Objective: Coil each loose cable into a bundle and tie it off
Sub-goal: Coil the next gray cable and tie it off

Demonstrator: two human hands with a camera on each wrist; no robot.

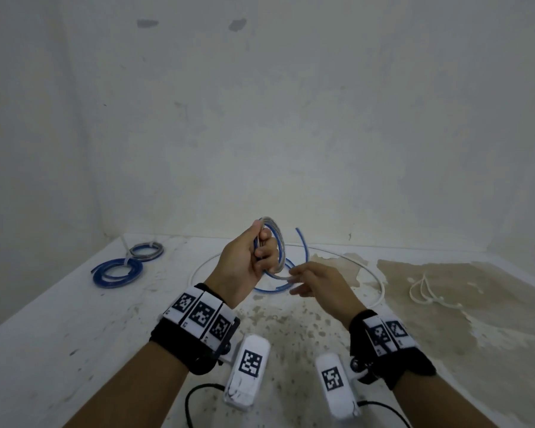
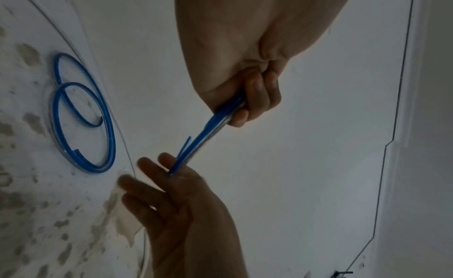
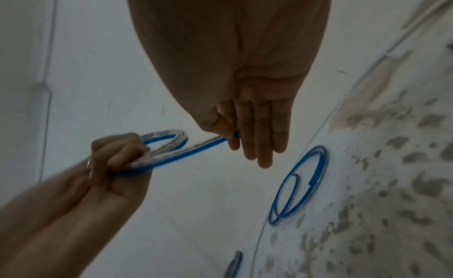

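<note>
While my left hand (image 1: 244,261) grips the blue cable's coil (image 1: 271,242) above the table (image 1: 74,319), my right hand (image 1: 315,281) pinches its springy tail; I'd hold where loops cross.

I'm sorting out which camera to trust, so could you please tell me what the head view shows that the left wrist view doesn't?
Only the head view shows two tied blue cable bundles at the table's far left and white cable ties on the right. Only the left wrist view shows the loose blue cable on the table as a full loop. Both show the left hand gripping the blue-and-clear coiled cable, with the right hand at its tail.
</note>
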